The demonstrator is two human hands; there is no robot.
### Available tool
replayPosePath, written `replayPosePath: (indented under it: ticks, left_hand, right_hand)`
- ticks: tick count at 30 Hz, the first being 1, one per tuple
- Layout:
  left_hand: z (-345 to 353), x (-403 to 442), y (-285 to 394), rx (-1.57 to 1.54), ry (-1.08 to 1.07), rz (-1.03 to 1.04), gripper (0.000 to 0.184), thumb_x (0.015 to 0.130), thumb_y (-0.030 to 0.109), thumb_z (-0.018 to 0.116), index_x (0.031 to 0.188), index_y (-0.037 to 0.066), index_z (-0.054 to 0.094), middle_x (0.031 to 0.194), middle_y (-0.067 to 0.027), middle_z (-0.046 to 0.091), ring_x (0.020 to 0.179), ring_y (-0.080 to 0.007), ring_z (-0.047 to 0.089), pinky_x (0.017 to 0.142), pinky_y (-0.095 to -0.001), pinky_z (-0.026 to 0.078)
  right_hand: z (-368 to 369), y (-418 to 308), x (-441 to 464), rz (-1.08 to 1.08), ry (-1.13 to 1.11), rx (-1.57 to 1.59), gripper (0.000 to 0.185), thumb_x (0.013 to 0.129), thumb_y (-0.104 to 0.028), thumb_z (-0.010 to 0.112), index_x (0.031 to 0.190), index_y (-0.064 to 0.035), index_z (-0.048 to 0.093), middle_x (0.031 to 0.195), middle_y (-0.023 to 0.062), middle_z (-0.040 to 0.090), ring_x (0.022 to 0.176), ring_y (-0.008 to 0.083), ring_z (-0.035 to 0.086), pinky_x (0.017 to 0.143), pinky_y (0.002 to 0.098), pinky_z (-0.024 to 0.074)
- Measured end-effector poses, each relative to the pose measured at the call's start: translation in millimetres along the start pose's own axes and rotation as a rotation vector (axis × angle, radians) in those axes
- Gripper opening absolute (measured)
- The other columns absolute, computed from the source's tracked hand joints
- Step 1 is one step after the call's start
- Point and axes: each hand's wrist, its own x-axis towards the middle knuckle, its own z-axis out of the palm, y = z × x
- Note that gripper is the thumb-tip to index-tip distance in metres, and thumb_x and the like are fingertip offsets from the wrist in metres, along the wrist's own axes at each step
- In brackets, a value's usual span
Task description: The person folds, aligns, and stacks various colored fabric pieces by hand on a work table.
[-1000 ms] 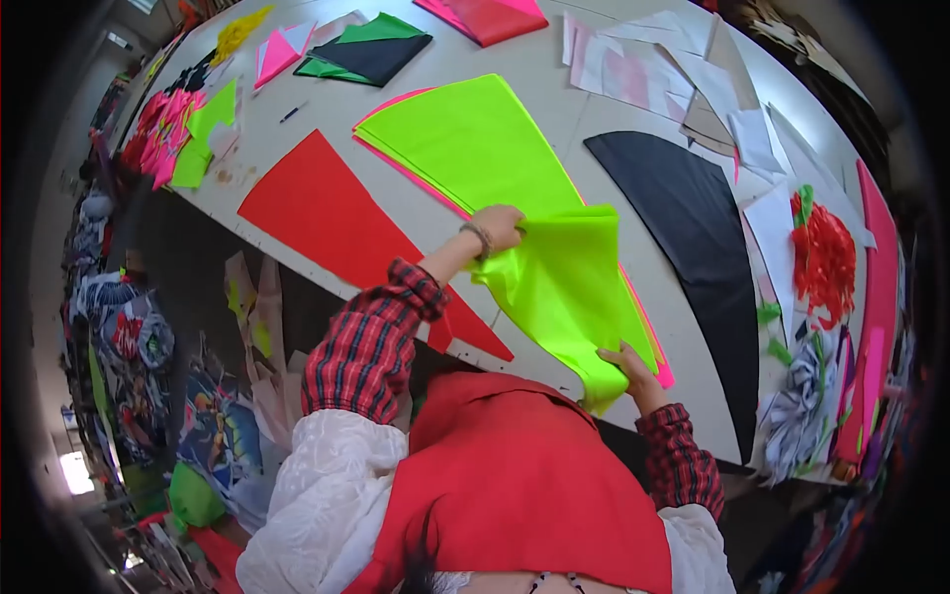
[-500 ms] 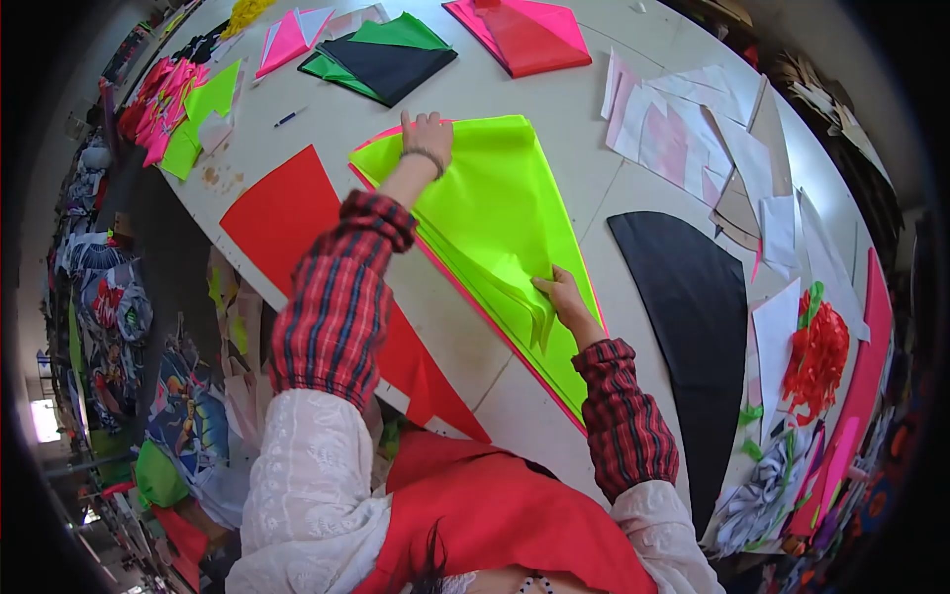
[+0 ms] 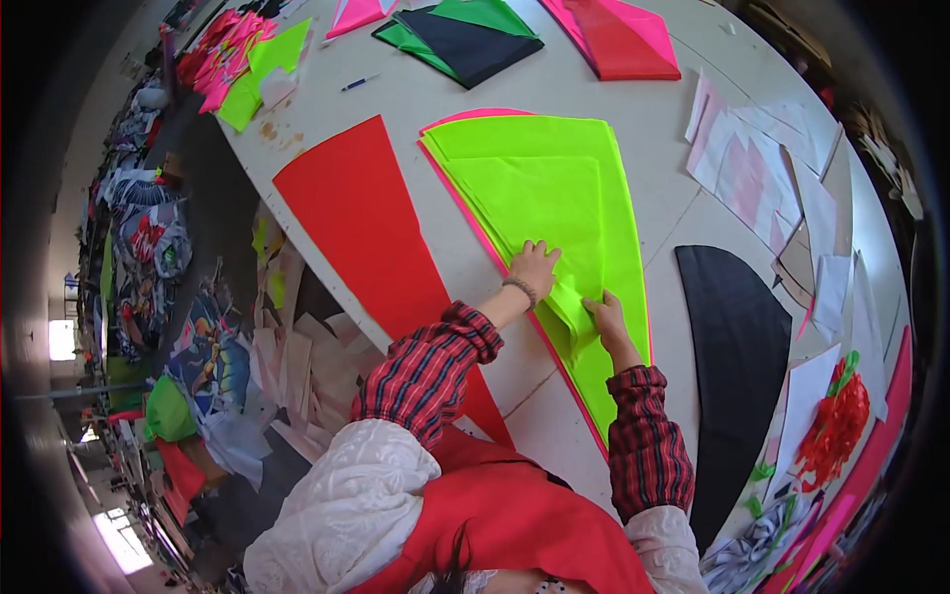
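Observation:
A stack of yellow-green fabric panels [image 3: 618, 218] lies on the table, over a pink fabric panel [image 3: 475, 116] that shows along its top and left edge. My left hand [image 3: 534, 269], with a bracelet at the wrist, has its fingers bent onto the left edge of the upper yellow-green layer. Close by on the right, my right hand [image 3: 607, 315] pinches a raised fold of the same fabric. Between the two hands the cloth bunches up. My left thumb is hidden.
Left of the stack lies a red fabric panel [image 3: 366, 218]; a black one [image 3: 732, 366] lies right. Folded black and green fabric [image 3: 475, 45], a pen [image 3: 360, 83] and pink-red pieces [image 3: 623, 45] are farther back. White pattern pieces [image 3: 747, 158] and red ribbon strips [image 3: 839, 431] lie right.
My left hand has come down from the stack's top edge to beside my right hand. The upper yellow-green layer's top edge now sits lower. The view has shifted, moving the table things rightward.

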Motion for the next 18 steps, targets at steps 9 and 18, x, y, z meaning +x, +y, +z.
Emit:
replayPosePath:
  ticks: [9,18]
  left_hand:
    - [1,2,2,0.000,-0.108,-0.034,0.049,0.077,0.017,0.061,0.123,0.013,0.046,0.113,-0.0123,0.048,0.102,-0.0293,0.045,0.085,-0.0362,0.046]
    - [30,-59,-23,-0.300,0.284,0.133,0.048,0.076,0.009,0.054,0.123,0.005,0.044,0.122,-0.0179,0.045,0.114,-0.0331,0.043,0.096,-0.0384,0.039]
  right_hand:
    - [-18,22,-98,0.168,0.033,0.084,0.027,0.086,-0.011,0.054,0.107,0.0049,0.052,0.079,0.0132,0.060,0.060,0.0182,0.061,0.050,0.0221,0.0458]
    - [-38,117,-252,0.249,0.174,0.107,0.021,0.088,-0.015,0.050,0.104,-0.0012,0.057,0.072,0.0107,0.062,0.052,0.0131,0.053,0.050,0.0203,0.0441]
